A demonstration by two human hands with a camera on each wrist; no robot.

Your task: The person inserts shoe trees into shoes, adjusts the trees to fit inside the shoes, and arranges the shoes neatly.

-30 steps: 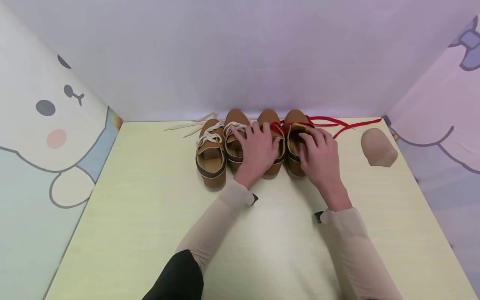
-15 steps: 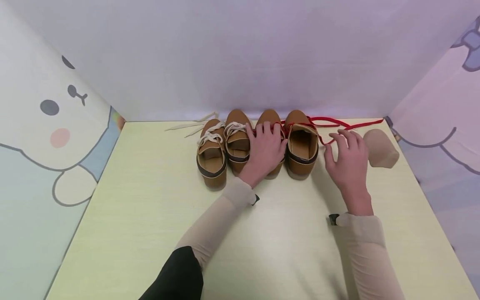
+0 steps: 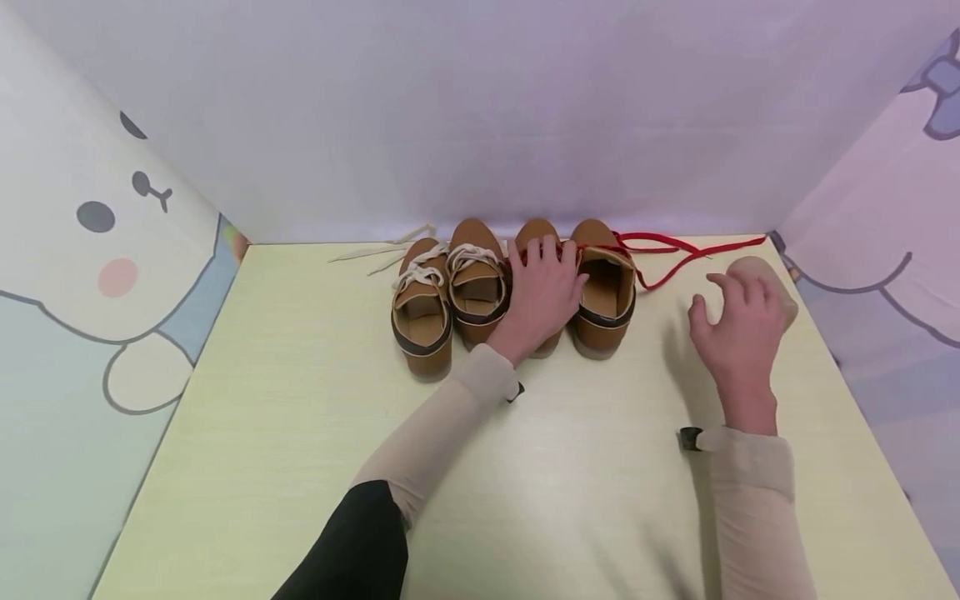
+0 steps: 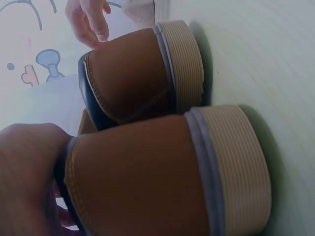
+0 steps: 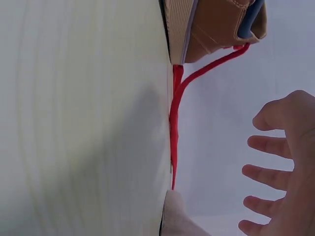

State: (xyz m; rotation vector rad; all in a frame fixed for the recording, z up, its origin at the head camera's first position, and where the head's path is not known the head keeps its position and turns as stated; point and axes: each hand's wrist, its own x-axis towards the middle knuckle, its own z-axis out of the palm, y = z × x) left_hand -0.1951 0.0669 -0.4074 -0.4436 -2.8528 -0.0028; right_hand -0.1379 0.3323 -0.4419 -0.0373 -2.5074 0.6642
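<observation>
Two brown shoes with red laces stand side by side at the back of the table. My left hand [image 3: 542, 287] lies over the left one of these, the third shoe [image 3: 538, 229], fingers extended across its laces. In the left wrist view that hand [image 4: 29, 167] is at the collar of the near shoe [image 4: 133, 177]. To its right, the fourth shoe [image 3: 602, 337] trails a red lace [image 3: 675, 265]. My right hand [image 3: 742, 329] hovers with loosely bent fingers, overlapping a beige rounded piece [image 3: 761, 271] in the head view. Nothing is between its fingers [image 5: 268, 176].
Two brown shoes with white laces, the leftmost shoe [image 3: 427, 360] and the shoe beside it [image 3: 472, 235], complete the row. A white lace [image 3: 382, 247] trails left. A pale back wall [image 3: 495, 117] rises behind the yellowish tabletop [image 3: 300, 400]; printed side panels flank it.
My right hand has left the fourth shoe's opening and moved right, towards the beige piece. My left hand has shifted slightly right onto the third shoe. The shoes stay in their row.
</observation>
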